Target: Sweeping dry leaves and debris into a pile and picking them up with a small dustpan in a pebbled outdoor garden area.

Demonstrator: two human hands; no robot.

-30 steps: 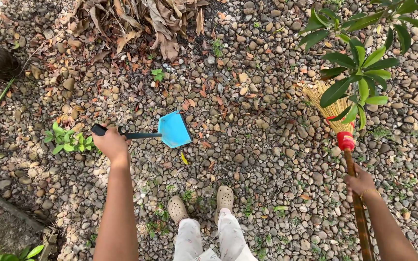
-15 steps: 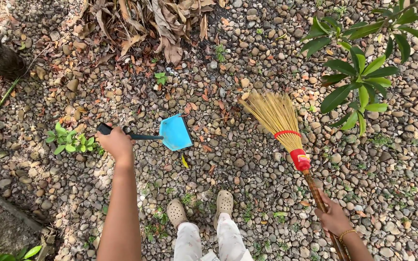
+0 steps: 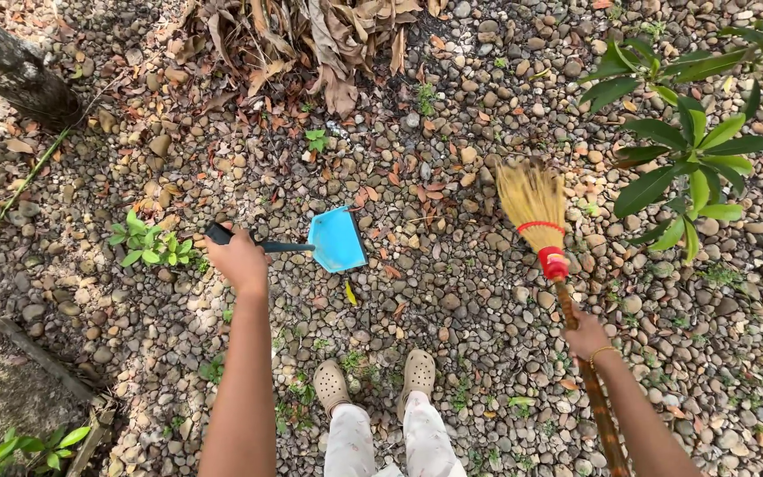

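The left hand (image 3: 238, 259) grips a blue dustpan (image 3: 336, 239) by its dark handle. The right hand (image 3: 586, 334) clasps a straw broom (image 3: 536, 205), red-bound, bristles on gravel (image 3: 452, 291).

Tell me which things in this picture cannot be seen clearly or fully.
- Head view: the dustpan inside is too small to show any dirt.
- The dustpan's handle middle is covered by the left hand.
- The broom stick's lower end is cut off by the bottom edge, below the right hand.
- The tree trunk is cut off at the top-left corner.
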